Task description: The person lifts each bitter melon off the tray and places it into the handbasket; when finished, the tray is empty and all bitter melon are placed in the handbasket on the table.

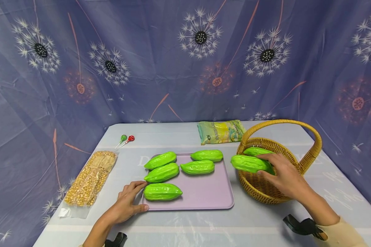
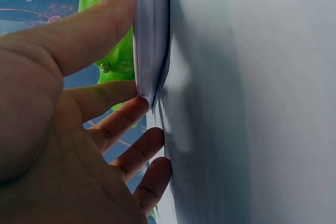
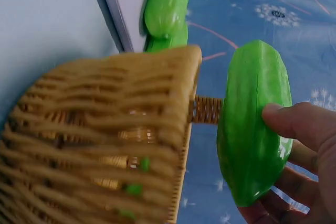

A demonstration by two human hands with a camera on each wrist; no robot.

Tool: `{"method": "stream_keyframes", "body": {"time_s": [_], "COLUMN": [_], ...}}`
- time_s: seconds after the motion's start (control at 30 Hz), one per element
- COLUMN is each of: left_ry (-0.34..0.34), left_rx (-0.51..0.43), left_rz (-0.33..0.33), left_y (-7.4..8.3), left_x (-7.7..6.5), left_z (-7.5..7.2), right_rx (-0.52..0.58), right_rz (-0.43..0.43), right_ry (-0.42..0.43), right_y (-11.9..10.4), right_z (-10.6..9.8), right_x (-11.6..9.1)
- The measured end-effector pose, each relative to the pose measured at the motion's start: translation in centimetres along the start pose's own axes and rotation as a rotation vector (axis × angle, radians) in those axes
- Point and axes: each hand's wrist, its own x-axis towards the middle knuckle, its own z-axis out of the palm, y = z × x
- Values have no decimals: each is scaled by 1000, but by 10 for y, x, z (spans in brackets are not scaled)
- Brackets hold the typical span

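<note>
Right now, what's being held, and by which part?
The right hand holds a bitter gourd, thumb near its middle, fingers toward one end; the left hand only touches the lilac tray.

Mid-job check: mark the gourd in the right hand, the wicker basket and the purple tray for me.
Green gourd (image 3: 249, 129): right wrist view, middle of its side.
Wicker basket (image 3: 110, 124): right wrist view, outer wall.
Purple tray (image 1: 205, 192): head view, bare floor.

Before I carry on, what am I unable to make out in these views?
Head: part of the basket's inside, covered by the right hand and its green gourd.
Right wrist: the basket's contents, screened by wicker; only green patches show.
Left wrist: one tray gourd, partly behind the left hand, cut by the top edge.
Head: packet's fine print, too small.
</note>
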Motion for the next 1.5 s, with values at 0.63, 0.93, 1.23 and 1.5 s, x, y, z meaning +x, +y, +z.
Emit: {"method": "stream_keyframes", "body": {"time_s": [0.63,0.93,1.23,1.5], "left_ry": [9,-1,0,-2], "left_rx": [10,6,-5,-8], "left_rz": [7,0,5,-2], "left_y": [-1,-1,-1,0], "left_x": [0,0,-1,-1], "left_z": [1,1,1,0], "right_rx": [-59,-101,-76,-66], "right_rz": [126,153,224,252], "right_ry": [-141,-166,-235,-303], "right_y": [26,37,41,50], "right_z": [-21,-22,-21,-16], "right_x": [10,21,33,44]}}
